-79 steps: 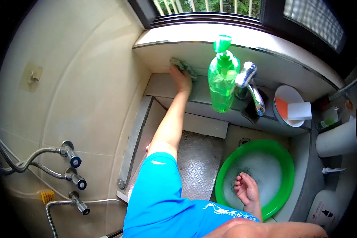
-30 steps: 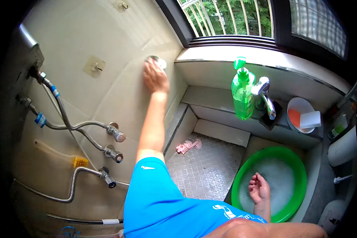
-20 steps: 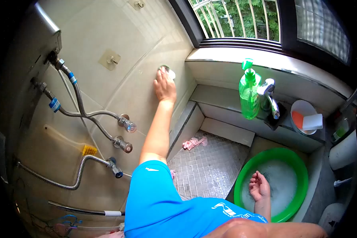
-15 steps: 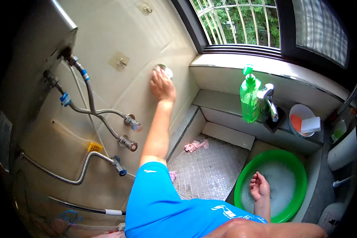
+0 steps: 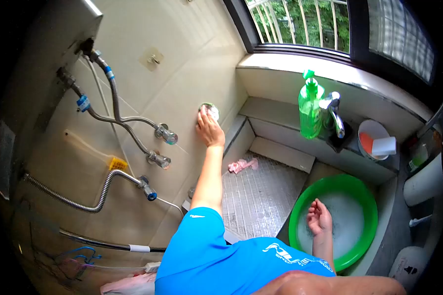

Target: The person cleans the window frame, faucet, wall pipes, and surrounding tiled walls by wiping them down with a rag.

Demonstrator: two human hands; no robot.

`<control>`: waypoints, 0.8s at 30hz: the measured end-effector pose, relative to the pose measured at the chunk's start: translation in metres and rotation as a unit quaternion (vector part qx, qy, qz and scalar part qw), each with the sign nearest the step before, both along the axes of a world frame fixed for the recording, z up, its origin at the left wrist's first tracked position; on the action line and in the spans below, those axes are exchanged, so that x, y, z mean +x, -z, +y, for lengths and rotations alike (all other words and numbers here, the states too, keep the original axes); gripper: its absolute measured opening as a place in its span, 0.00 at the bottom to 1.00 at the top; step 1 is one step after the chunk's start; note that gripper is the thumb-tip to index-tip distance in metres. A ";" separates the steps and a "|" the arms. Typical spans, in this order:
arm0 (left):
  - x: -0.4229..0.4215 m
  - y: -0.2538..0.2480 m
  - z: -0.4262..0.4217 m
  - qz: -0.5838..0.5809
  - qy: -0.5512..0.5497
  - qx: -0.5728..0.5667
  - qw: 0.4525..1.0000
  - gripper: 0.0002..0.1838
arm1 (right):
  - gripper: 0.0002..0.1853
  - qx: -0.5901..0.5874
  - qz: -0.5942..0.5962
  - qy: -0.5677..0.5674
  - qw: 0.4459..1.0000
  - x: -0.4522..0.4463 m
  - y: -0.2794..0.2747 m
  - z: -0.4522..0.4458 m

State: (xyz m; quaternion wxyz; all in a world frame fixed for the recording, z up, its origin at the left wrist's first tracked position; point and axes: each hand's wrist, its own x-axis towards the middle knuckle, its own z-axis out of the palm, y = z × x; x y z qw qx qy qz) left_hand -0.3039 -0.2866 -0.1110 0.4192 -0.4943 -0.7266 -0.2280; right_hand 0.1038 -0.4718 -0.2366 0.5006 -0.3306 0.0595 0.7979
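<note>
My left hand [image 5: 211, 129] reaches up against the tiled wall, its fingers pressing a pale sponge [image 5: 212, 111] with a greenish edge flat on the tiles. Much of the sponge is hidden under the fingers. My right hand [image 5: 319, 218] hovers over a green basin [image 5: 300, 200] of foamy water, palm turned up and fingers loosely curled, with nothing visible in it. A pink cloth [image 5: 242, 165] lies crumpled on the sink floor, between my two hands.
On the ledge stand a green soap bottle [image 5: 310, 110], a chrome tap [image 5: 333, 113] and a white bowl [image 5: 366, 129]. Valves [image 5: 166, 133] and metal hoses [image 5: 114, 93] jut from the left wall, beside a yellow-headed brush [image 5: 117, 163]. A hook [image 5: 154, 59] sits higher up.
My left hand has slid the sponge down along the wall. The view has shifted slightly. My right hand stays over the basin.
</note>
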 end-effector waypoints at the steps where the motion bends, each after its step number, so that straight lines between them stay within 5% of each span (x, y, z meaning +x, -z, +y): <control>1: 0.000 -0.002 -0.001 -0.016 0.005 0.006 1.000 0.19 | 0.06 -0.011 -0.003 0.001 1.000 0.000 -0.003 -0.002; 7: -0.009 0.053 -0.008 0.050 -0.017 -0.027 0.998 0.14 | 0.07 -0.008 0.009 0.001 1.000 -0.002 -0.010 -0.003; 9: 0.006 0.073 -0.014 -0.014 -0.005 -0.228 0.974 0.12 | 0.07 -0.024 0.016 0.007 1.000 -0.003 -0.011 -0.004; 11: 0.012 0.075 -0.003 -0.049 0.027 -0.166 0.984 0.10 | 0.07 -0.024 0.005 0.018 1.000 -0.001 -0.012 -0.003; 13: 0.004 0.066 0.012 -0.170 0.036 -0.213 0.961 0.10 | 0.07 -0.028 0.008 0.019 0.999 0.001 -0.010 -0.004; 15: -0.002 0.054 0.023 -0.153 0.109 -0.269 0.945 0.10 | 0.06 -0.032 0.016 0.016 0.999 -0.002 -0.009 -0.003; 17: 0.000 0.051 0.043 -0.144 0.146 -0.188 0.960 0.12 | 0.07 -0.043 0.032 0.010 0.999 -0.003 -0.009 -0.004; 19: 0.002 0.062 0.061 -0.163 0.183 -0.202 0.948 0.21 | 0.06 -0.046 0.037 0.002 0.998 -0.001 -0.004 -0.005; 20: 0.000 0.071 0.070 -0.217 0.204 -0.303 0.905 0.23 | 0.06 -0.047 0.046 -0.009 0.998 -0.001 -0.003 -0.006; 24: 0.016 0.082 0.070 -0.127 0.146 -0.302 0.934 0.22 | 0.07 -0.057 0.048 -0.013 0.997 -0.002 -0.008 -0.006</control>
